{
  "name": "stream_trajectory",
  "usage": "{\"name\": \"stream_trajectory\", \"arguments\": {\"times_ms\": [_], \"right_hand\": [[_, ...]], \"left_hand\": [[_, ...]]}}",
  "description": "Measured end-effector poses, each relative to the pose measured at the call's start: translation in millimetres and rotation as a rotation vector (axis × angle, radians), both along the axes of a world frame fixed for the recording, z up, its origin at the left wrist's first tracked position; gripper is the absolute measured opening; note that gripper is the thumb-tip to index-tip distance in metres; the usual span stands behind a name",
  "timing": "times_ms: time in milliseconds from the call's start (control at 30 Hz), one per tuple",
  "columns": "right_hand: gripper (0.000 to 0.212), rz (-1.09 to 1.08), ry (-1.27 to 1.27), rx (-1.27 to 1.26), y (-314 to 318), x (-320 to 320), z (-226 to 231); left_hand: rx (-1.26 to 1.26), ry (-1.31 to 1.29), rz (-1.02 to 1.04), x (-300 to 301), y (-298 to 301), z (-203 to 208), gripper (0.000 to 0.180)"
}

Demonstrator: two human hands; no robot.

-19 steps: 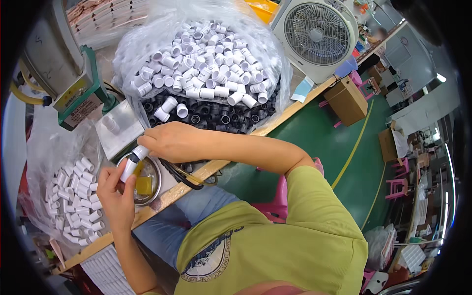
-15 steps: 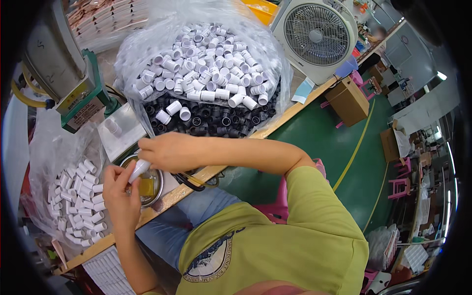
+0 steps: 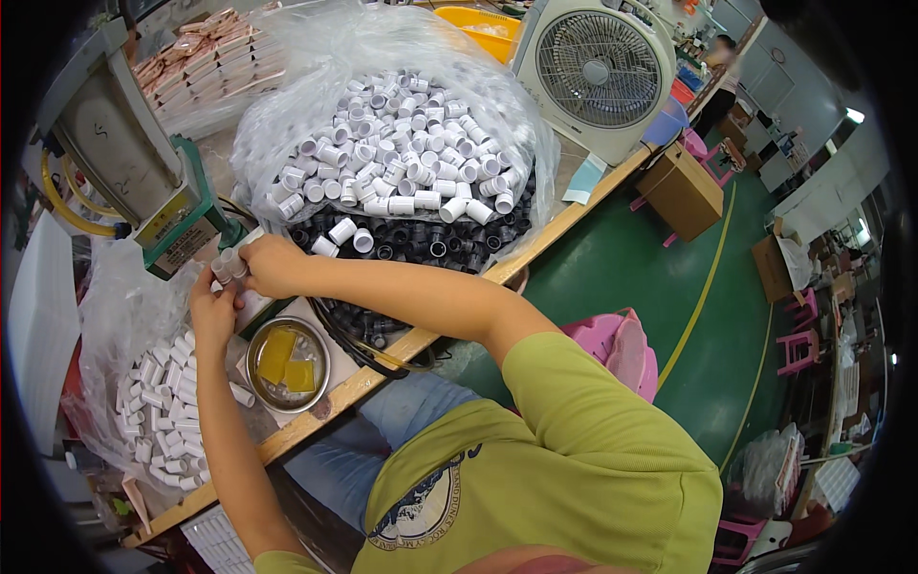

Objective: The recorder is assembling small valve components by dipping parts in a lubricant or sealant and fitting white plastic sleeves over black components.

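Both my hands meet under the head of a green-framed press (image 3: 182, 225) at the left of the table. My left hand (image 3: 215, 304) has its fingertips closed on a small white plastic pipe fitting (image 3: 224, 270). My right hand (image 3: 272, 265) is pinched at the right side of the same spot, on a white fitting (image 3: 234, 260) beside the first; its fingertips are partly hidden. Just nearer to me stands a round metal bowl (image 3: 323, 356) holding yellow sponge pieces (image 3: 278, 355) and some liquid.
A big clear bag of white fittings (image 3: 402, 158) and black fittings (image 3: 430, 244) lies beyond my right arm. More white fittings (image 3: 163, 411) are heaped at the left. A box fan (image 3: 598, 72) stands at the back, and dark cables (image 3: 359, 344) cross the wooden table edge (image 3: 382, 373).
Both hands have moved from above the metal bowl away to the far left, under the press head, with the white fitting. The bowl and its sponges now show fully.
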State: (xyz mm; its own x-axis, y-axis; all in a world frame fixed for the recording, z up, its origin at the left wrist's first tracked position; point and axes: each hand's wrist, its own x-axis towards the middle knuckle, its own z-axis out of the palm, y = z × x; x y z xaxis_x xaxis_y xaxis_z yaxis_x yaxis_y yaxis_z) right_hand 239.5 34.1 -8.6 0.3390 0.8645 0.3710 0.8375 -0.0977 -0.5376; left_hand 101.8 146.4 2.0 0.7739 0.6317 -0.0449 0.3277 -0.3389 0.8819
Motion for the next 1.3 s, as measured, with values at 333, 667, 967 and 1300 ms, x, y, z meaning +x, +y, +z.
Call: {"name": "stream_trajectory", "arguments": {"times_ms": [333,667,967,1300], "right_hand": [[0.047,0.67,0.482,0.026,-101,-48,62],[0.022,0.389,0.559,0.177,-143,-93,58],[0.021,1.148,0.194,0.111,-167,-120,90],[0.03,0.351,0.404,-0.099,-152,-83,50]], "left_hand": [[-0.787,-0.157,-0.533,-110,-52,29,0.048],[0.444,-0.078,-0.083,-119,-149,53,0.028],[-0.927,-0.367,-0.784,-178,-148,16,0.028],[0.208,-0.267,0.044,-153,-153,17,0.034]]}}
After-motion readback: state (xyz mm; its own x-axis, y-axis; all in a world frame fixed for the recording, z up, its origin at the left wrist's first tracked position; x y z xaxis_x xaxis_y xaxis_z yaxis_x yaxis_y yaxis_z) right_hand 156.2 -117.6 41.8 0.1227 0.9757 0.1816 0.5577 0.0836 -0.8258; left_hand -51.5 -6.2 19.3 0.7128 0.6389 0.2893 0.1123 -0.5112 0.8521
